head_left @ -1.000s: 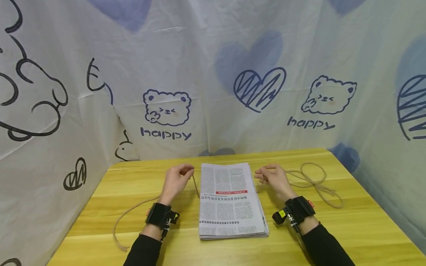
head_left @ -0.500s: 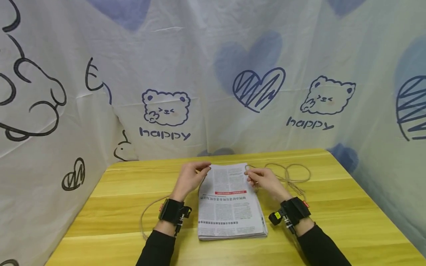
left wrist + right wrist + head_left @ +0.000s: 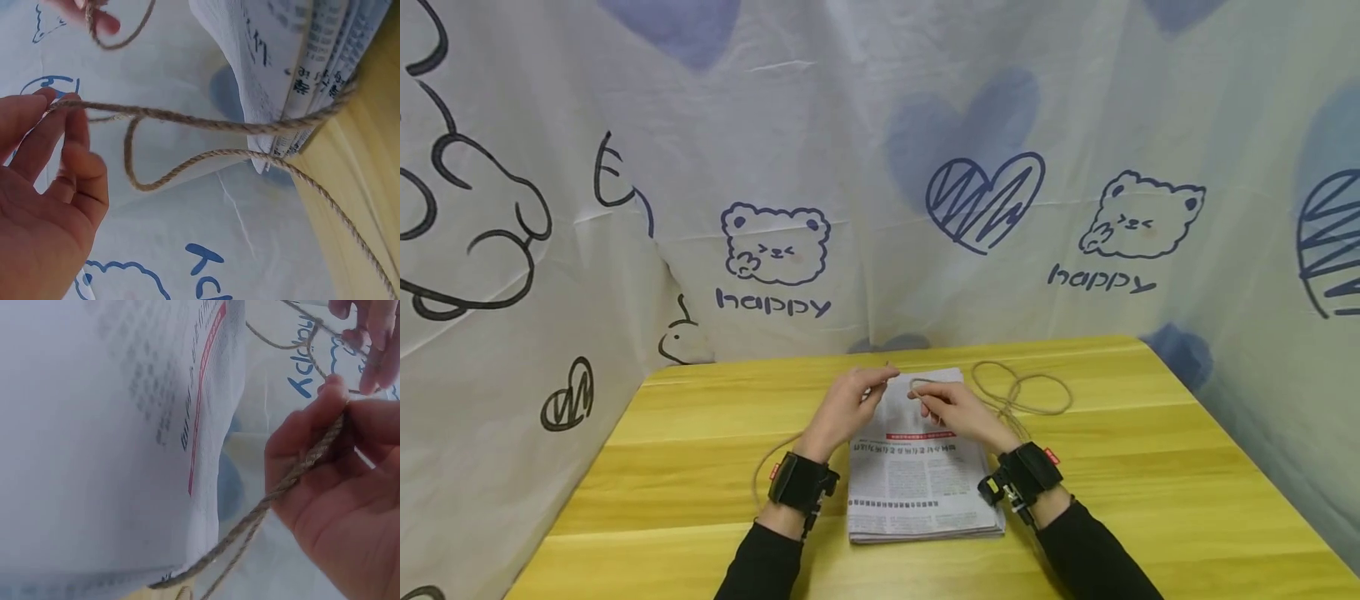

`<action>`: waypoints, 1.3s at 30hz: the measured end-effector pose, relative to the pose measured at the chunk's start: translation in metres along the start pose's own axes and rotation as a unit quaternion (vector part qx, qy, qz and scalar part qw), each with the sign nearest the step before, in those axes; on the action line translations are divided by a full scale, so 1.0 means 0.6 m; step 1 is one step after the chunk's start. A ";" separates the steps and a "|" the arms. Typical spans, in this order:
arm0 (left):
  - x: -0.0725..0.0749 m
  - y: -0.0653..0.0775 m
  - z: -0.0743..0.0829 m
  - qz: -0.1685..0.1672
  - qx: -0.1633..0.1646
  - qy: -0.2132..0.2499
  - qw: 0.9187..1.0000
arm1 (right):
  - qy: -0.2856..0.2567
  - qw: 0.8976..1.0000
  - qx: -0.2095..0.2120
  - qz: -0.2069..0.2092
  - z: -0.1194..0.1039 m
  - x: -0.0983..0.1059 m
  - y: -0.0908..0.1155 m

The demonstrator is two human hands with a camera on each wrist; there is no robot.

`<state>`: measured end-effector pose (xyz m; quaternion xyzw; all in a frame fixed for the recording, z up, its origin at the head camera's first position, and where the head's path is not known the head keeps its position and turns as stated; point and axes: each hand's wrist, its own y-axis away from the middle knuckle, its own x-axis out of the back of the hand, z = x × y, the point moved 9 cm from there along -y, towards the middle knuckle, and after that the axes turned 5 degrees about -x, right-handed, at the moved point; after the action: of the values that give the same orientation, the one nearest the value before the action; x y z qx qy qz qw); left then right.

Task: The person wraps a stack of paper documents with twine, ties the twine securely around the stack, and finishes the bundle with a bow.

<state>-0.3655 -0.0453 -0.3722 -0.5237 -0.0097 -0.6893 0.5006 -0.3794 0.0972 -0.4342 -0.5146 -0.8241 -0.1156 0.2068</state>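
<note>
A stack of folded newspapers (image 3: 917, 492) lies flat on the table, with natural-brown twine (image 3: 206, 122) passing out from under its left side. My left hand (image 3: 842, 412) is above the stack's far left part, pinching the twine between thumb and fingertips. In the left wrist view a slack bend of twine hangs beside the taut strand. My right hand (image 3: 966, 414), over the far right part, pinches the other length of twine (image 3: 256, 512), which rises from the stack's right edge. A small curve of it sticks out past the right fingertips toward the left hand.
Loose loops of twine (image 3: 1033, 411) lie on the yellow wood-grain table (image 3: 1157, 492) right of the stack. Another strand trails by the left forearm. A white printed curtain (image 3: 880, 167) stands behind the table and along both sides.
Both hands have come inward from beside the stack to above it, bringing the twine along. The loops on the right have slid left, and the left trailing strand has been drawn in.
</note>
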 end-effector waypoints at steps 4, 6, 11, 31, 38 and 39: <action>0.000 -0.001 0.007 0.012 -0.016 -0.016 1.000 | -0.008 1.000 0.018 -0.023 -0.016 -0.011 -0.008; 0.000 -0.001 0.008 0.015 -0.016 -0.018 1.000 | -0.014 0.999 0.020 -0.030 -0.024 -0.015 -0.013; -0.003 -0.002 0.002 0.016 0.004 -0.019 1.000 | -0.040 0.998 0.010 -0.044 -0.037 -0.023 -0.025; -0.016 0.001 0.003 0.013 -0.018 -0.064 0.998 | -0.122 0.988 -0.063 0.070 -0.024 -0.021 -0.037; -0.025 0.001 -0.007 -0.002 -0.005 -0.035 0.999 | -0.130 0.986 -0.061 0.079 -0.023 -0.021 -0.034; -0.026 0.001 -0.009 -0.006 0.001 -0.029 1.000 | -0.133 0.986 -0.060 0.077 -0.023 -0.022 -0.034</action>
<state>-0.3699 -0.0376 -0.3865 -0.5431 -0.0277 -0.6765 0.4966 -0.3898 0.0721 -0.4277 -0.5988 -0.7936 -0.0795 0.0725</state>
